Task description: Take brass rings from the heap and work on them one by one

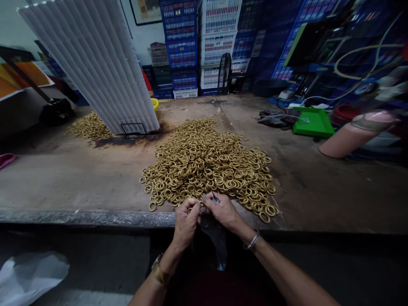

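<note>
A wide heap of brass-coloured rings (204, 157) is spread on the worktable (306, 191) and reaches almost to its front edge. At the near side of the heap my left hand (186, 223) is closed in a pinch on what looks like one ring, mostly covered by the fingers. Close beside it, fingertips nearly touching, my right hand (226, 212) is closed around a small dark pointed tool (215, 197). The tool's kind is hidden by the fingers. Below both hands, at the table edge, hangs a piece of clear plastic (219, 246).
A tall white corrugated panel (95, 63) leans in a wire stand, a second ring pile (91, 126) at its left. Behind it shows a yellow container (154, 104). Rightward are a green tray (314, 121) and a pink cylinder (353, 134). Blue crates (182, 53) stack behind.
</note>
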`<state>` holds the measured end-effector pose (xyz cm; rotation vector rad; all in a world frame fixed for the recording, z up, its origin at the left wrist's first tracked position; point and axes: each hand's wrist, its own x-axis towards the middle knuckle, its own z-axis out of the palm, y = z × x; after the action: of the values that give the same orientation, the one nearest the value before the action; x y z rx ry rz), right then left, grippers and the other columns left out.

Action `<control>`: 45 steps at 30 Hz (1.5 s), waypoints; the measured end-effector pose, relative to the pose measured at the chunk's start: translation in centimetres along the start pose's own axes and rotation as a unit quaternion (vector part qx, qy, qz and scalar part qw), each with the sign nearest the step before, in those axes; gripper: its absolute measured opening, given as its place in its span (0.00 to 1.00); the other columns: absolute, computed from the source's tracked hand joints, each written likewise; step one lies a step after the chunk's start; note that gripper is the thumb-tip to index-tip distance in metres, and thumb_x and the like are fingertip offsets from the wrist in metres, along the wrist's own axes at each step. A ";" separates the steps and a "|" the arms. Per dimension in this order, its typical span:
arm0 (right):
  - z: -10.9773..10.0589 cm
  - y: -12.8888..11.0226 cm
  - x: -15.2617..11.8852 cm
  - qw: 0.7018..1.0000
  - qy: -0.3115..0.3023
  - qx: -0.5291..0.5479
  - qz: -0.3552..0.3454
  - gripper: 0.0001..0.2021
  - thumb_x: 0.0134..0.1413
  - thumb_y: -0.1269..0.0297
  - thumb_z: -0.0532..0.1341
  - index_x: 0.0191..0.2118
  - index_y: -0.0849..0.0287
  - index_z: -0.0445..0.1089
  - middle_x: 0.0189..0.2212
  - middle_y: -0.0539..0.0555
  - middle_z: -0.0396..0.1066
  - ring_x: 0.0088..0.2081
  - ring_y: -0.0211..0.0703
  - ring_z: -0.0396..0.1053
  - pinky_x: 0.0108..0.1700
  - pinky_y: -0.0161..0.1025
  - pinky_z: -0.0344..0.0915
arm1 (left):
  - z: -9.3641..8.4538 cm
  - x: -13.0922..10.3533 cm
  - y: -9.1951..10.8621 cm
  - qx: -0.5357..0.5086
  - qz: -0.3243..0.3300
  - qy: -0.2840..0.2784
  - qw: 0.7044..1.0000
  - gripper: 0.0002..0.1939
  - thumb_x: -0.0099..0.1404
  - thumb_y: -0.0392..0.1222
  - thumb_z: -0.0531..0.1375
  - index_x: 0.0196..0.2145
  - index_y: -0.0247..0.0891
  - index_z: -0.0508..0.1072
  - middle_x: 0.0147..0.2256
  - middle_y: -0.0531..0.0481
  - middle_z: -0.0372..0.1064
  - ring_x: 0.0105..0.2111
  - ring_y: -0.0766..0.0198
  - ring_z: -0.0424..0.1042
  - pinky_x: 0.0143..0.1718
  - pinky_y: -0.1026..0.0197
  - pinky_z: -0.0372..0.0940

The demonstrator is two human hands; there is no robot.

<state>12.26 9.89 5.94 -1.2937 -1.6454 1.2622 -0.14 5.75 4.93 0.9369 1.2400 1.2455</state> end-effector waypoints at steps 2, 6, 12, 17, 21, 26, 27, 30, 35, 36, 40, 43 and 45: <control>0.2 0.1 0.2 1.000 0.010 -0.010 0.010 0.13 0.47 0.58 0.55 0.19 0.60 0.61 0.16 0.45 0.58 0.20 0.32 0.54 0.24 0.30 0.52 | 0.1 -0.1 0.1 0.037 0.027 0.001 0.999 0.11 0.56 0.47 0.58 0.28 0.35 0.67 0.17 0.58 0.57 0.15 0.75 0.55 0.18 0.71 0.52; 0.3 0.1 0.3 0.999 0.016 -0.023 0.021 0.11 0.45 0.58 0.56 0.20 0.60 0.63 0.17 0.46 0.59 0.21 0.32 0.55 0.24 0.30 0.53 | 0.1 -0.3 0.1 -0.004 -0.043 -0.041 0.998 0.14 0.58 0.51 0.55 0.26 0.35 0.64 0.18 0.57 0.57 0.14 0.75 0.54 0.14 0.72 0.47; 0.3 0.2 0.2 1.000 0.007 0.000 0.007 0.09 0.46 0.63 0.54 0.22 0.60 0.64 0.19 0.47 0.63 0.22 0.33 0.58 0.27 0.30 0.56 | -0.1 -0.5 0.5 -0.092 -0.101 -0.095 0.986 0.17 0.56 0.53 0.55 0.25 0.35 0.61 0.21 0.57 0.57 0.14 0.77 0.54 0.13 0.73 0.44; 0.1 1.4 -0.1 0.997 0.040 -0.067 -0.017 0.09 0.49 0.64 0.52 0.25 0.60 0.65 0.20 0.49 0.65 0.23 0.34 0.61 0.27 0.31 0.56 | 0.1 -0.7 0.6 -0.096 -0.082 -0.068 0.990 0.16 0.56 0.53 0.55 0.27 0.36 0.61 0.21 0.57 0.58 0.14 0.76 0.54 0.12 0.72 0.43; 0.1 2.2 -0.8 0.975 -0.007 -0.190 -0.118 0.08 0.51 0.67 0.51 0.26 0.59 0.66 0.21 0.50 0.66 0.23 0.34 0.60 0.27 0.31 0.53 | 0.0 -0.7 0.3 -0.070 -0.050 -0.068 0.994 0.16 0.58 0.53 0.54 0.26 0.37 0.61 0.19 0.58 0.58 0.14 0.76 0.52 0.13 0.71 0.44; 0.3 1.8 -1.4 0.953 -0.051 -0.265 -0.137 0.07 0.44 0.75 0.52 0.27 0.59 0.65 0.21 0.50 0.67 0.23 0.34 0.60 0.26 0.31 0.49 | 0.1 -0.7 0.1 -0.034 -0.013 -0.073 0.997 0.16 0.59 0.52 0.53 0.24 0.36 0.61 0.17 0.58 0.56 0.15 0.75 0.53 0.16 0.70 0.47; 0.3 1.7 -1.4 0.951 -0.058 -0.270 -0.137 0.08 0.43 0.75 0.52 0.28 0.59 0.65 0.21 0.50 0.67 0.23 0.35 0.60 0.26 0.31 0.49 | 0.1 -0.7 0.2 -0.030 -0.004 -0.071 0.997 0.16 0.59 0.52 0.53 0.24 0.36 0.61 0.17 0.57 0.56 0.15 0.75 0.53 0.17 0.70 0.48; 0.1 1.3 -1.3 0.945 -0.078 -0.294 -0.125 0.09 0.44 0.75 0.51 0.30 0.58 0.66 0.23 0.50 0.68 0.24 0.35 0.61 0.26 0.32 0.49 | 0.0 -0.9 0.4 -0.015 0.025 -0.067 0.997 0.15 0.59 0.51 0.54 0.24 0.36 0.61 0.18 0.57 0.57 0.16 0.74 0.54 0.19 0.69 0.51; -0.2 1.3 -0.6 0.928 -0.041 -0.367 -0.051 0.10 0.47 0.71 0.52 0.35 0.58 0.67 0.26 0.52 0.70 0.27 0.38 0.64 0.28 0.33 0.50 | -0.3 -2.4 0.7 -0.053 -0.020 -0.103 0.993 0.14 0.59 0.50 0.54 0.25 0.36 0.62 0.20 0.56 0.59 0.15 0.76 0.55 0.17 0.70 0.49; -0.1 1.3 -0.4 0.925 -0.025 -0.376 -0.044 0.10 0.47 0.71 0.52 0.36 0.58 0.67 0.26 0.53 0.70 0.28 0.38 0.65 0.29 0.33 0.50 | -0.3 -2.6 0.8 -0.080 -0.046 -0.109 0.990 0.14 0.59 0.50 0.54 0.26 0.36 0.62 0.20 0.57 0.59 0.15 0.76 0.55 0.16 0.71 0.47; 0.5 1.2 0.6 0.927 0.020 -0.369 -0.070 0.11 0.50 0.68 0.51 0.40 0.57 0.64 0.29 0.52 0.71 0.31 0.40 0.67 0.30 0.32 0.52 | -0.7 -2.8 0.6 -0.204 -0.118 -0.086 0.968 0.13 0.58 0.50 0.55 0.28 0.36 0.60 0.26 0.54 0.62 0.15 0.77 0.54 0.13 0.72 0.44; 1.3 0.9 1.2 0.919 0.020 -0.382 -0.095 0.15 0.49 0.69 0.52 0.45 0.57 0.61 0.33 0.53 0.71 0.33 0.40 0.68 0.31 0.32 0.52 | -1.1 -2.4 0.3 -0.245 -0.129 -0.074 0.958 0.14 0.58 0.49 0.56 0.28 0.34 0.61 0.30 0.50 0.64 0.16 0.78 0.54 0.13 0.73 0.44; 1.6 0.8 1.4 0.909 0.010 -0.406 -0.090 0.14 0.49 0.70 0.52 0.44 0.56 0.62 0.33 0.52 0.71 0.33 0.40 0.68 0.31 0.32 0.52 | -1.4 -2.3 0.2 -0.259 -0.132 -0.071 0.954 0.13 0.57 0.48 0.57 0.28 0.34 0.62 0.31 0.49 0.65 0.16 0.78 0.55 0.12 0.74 0.44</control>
<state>10.65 10.87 4.62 -1.5411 -2.3267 0.4258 -1.33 3.37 5.26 0.4494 0.8302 1.1820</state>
